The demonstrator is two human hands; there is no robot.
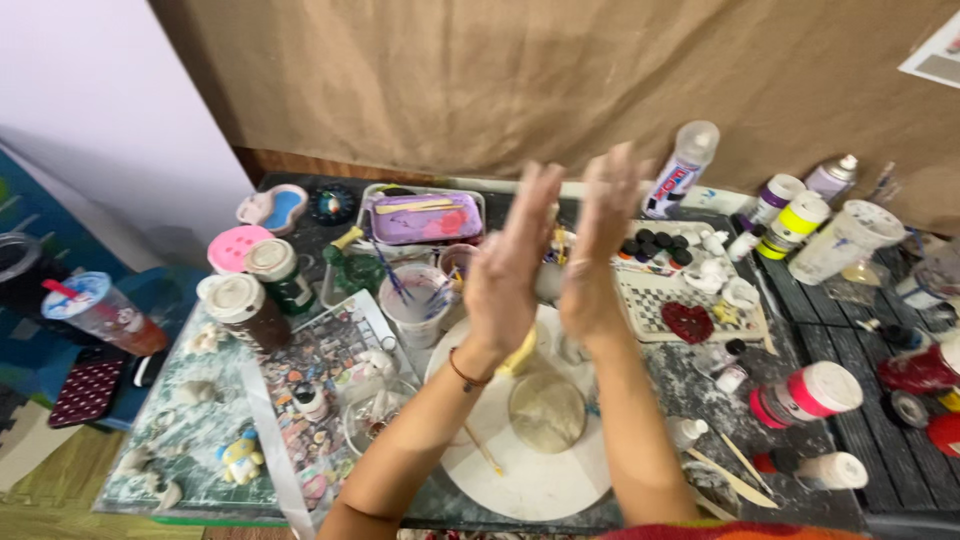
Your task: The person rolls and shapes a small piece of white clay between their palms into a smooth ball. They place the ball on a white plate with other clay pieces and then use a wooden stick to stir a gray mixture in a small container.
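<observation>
Both of my hands are raised above the worktable, palms facing each other with a small gap, fingers straight. My left hand has a thin band at its wrist; my right hand stands just beside it. Neither hand visibly holds anything. Below them lies a round white board carrying a flat tan clay disc and a thin wooden stick. A yellowish piece shows just under my left wrist.
A cup of brushes, a purple tray, lidded jars, paint bottles and small black pots crowd the table. A red heart lies on a checkered tray. A lidded drink cup stands far left.
</observation>
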